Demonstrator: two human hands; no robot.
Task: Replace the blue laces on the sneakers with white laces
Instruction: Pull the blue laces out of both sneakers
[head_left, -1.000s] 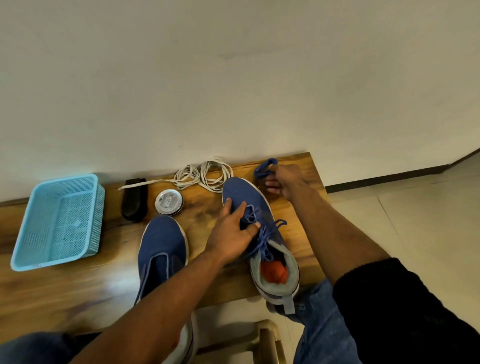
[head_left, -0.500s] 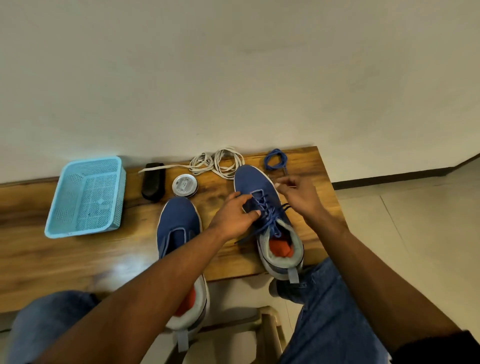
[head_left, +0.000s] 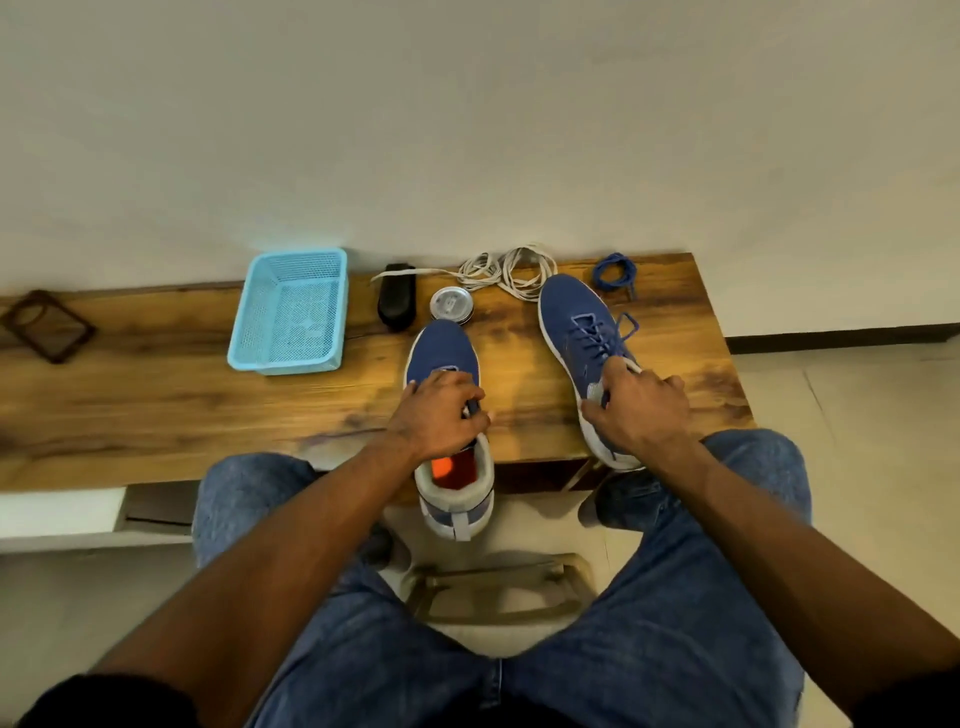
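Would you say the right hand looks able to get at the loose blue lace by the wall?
Probably yes: the right hand grips the laced sneaker, and the blue lace lies bare just beyond its toe.

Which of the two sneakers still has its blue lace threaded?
The right-hand sneaker, gripped by the right hand: blue lace crosses its eyelets. The left-hand sneaker, held by the left hand, shows none.

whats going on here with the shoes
A person sits at a wooden bench swapping laces on two blue sneakers. The left hand grips the left sneaker, which has no lace. The right hand holds the right sneaker, still threaded with its blue lace. One removed blue lace and the white laces lie by the wall.
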